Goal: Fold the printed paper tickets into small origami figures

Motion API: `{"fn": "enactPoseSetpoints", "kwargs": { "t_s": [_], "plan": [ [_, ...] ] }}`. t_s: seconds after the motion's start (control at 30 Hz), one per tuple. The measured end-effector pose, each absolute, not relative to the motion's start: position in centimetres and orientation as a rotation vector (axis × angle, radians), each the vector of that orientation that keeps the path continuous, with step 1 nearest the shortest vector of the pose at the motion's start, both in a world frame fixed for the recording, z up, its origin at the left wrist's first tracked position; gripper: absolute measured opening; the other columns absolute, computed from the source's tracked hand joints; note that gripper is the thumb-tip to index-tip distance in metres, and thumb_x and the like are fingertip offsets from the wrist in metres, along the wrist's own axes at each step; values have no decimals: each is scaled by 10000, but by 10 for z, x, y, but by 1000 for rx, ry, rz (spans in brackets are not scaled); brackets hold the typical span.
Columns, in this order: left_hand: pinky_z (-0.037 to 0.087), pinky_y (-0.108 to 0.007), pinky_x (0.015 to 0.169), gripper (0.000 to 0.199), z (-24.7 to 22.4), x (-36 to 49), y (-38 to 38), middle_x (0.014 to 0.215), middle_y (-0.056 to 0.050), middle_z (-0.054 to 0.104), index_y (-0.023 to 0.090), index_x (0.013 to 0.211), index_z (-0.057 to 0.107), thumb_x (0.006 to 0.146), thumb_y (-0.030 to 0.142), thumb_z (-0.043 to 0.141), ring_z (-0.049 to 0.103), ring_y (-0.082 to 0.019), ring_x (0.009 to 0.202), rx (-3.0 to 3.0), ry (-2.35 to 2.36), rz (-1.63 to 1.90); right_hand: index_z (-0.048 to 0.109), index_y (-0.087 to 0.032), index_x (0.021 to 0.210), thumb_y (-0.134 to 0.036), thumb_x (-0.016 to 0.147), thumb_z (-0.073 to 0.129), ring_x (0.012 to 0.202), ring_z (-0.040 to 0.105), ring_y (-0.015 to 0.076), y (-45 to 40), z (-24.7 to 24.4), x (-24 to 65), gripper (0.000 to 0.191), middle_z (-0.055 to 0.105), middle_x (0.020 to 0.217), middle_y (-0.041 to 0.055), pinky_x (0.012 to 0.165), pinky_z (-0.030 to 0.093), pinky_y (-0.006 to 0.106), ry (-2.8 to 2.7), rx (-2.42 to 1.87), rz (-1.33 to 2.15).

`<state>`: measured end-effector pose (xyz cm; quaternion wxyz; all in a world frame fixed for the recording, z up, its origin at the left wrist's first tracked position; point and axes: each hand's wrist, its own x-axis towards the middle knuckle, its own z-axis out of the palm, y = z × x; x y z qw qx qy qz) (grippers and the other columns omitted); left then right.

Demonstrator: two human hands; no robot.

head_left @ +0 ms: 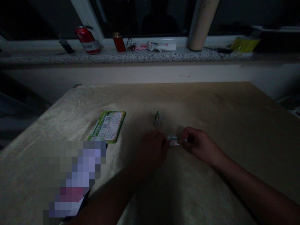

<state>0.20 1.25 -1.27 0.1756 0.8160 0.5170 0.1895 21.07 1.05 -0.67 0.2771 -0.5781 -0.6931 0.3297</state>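
Note:
A small printed piece of paper or thin card (172, 140) lies between my two hands, low over the table. My right hand (198, 143) pinches its right edge between thumb and fingers. At the left edge of the same piece is my left hand (152, 147), its fingers curled together; their tips are partly hidden in shadow. Just beyond my left hand stands a small green-and-white folded paper shape (157, 119). To the left lies a green printed packet or booklet (109, 126) with white text panels. The light is dim, so fine print cannot be read.
A pixelated, bluish long object (82, 175) lies at the lower left, beside my left forearm. Behind the table (211, 103), the stone windowsill (140, 57) holds a red can (87, 40), a red jar (119, 42), crumpled white packaging (161, 46) and a cardboard tube (202, 26).

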Motion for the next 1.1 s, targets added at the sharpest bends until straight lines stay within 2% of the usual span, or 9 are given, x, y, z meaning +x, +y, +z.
{"fn": "enactPoseSetpoints", "kwargs": {
  "t_s": [0.13, 0.23, 0.4, 0.47, 0.6, 0.7, 0.83, 0.97, 1.1],
  "plan": [
    [493, -345, 795, 151, -11, -1, 13, 960, -64, 642, 169, 949, 630, 951, 311, 580, 605, -206, 873, 2017, 1347, 781, 590, -216, 800, -314, 875, 639, 632, 542, 145, 4, -6, 213, 133, 593, 715, -9, 577, 429, 267, -1713, -1426, 957],
    [511, -314, 745, 284, -9, -3, 14, 964, -47, 670, 181, 1110, 609, 902, 373, 644, 629, -192, 849, 1687, 1261, 883, 603, -213, 798, -353, 866, 687, 636, 569, 148, 1, -4, 213, 178, 630, 723, 7, 561, 448, 261, -1650, -1350, 964],
    [547, -301, 790, 444, -9, -7, 16, 1134, -86, 687, 170, 1166, 604, 788, 342, 762, 665, -212, 982, 1379, 1138, 953, 658, -206, 830, -318, 877, 704, 664, 627, 151, -3, 0, 212, 130, 681, 737, 19, 608, 510, 259, -1663, -1271, 862],
    [550, -286, 748, 486, -9, -7, 14, 1055, -64, 704, 176, 1200, 607, 775, 330, 785, 676, -191, 904, 1347, 1113, 924, 662, -207, 817, -305, 870, 711, 656, 636, 150, -3, 2, 212, 121, 688, 729, 18, 606, 521, 258, -1653, -1249, 833],
    [485, -238, 581, 446, -10, -7, 8, 808, -4, 676, 187, 1224, 644, 851, 413, 736, 613, -131, 663, 1313, 1057, 790, 675, -214, 812, -292, 873, 710, 672, 663, 159, -5, 3, 213, 106, 712, 744, 25, 617, 533, 267, -1698, -1205, 772],
    [460, -231, 538, 405, -10, -5, 6, 732, 6, 646, 171, 1143, 700, 881, 480, 696, 555, -107, 575, 1260, 950, 748, 692, -221, 831, -280, 888, 707, 691, 679, 162, -7, 3, 213, 84, 728, 764, 26, 646, 536, 278, -1778, -1166, 737],
    [513, -262, 646, 266, -5, -4, 5, 755, -32, 705, 165, 936, 775, 894, 413, 690, 630, -140, 673, 1335, 949, 800, 696, -223, 878, -319, 857, 755, 736, 688, 181, -8, 2, 212, 115, 730, 800, 38, 691, 561, 305, -1697, -1142, 751],
    [527, -286, 717, 236, 1, -8, 3, 745, -35, 741, 182, 878, 799, 926, 367, 659, 671, -168, 737, 1447, 1018, 894, 710, -223, 919, -371, 810, 808, 746, 697, 187, -6, 0, 214, 209, 736, 814, 39, 652, 572, 292, -1611, -1097, 896],
    [534, -286, 720, 236, 1, -11, 0, 766, -33, 758, 187, 887, 798, 928, 378, 665, 690, -173, 747, 1494, 923, 936, 758, -233, 923, -308, 832, 805, 703, 710, 170, -7, -2, 212, 127, 759, 796, 27, 628, 575, 278, -1678, -966, 993]
  ]
}}
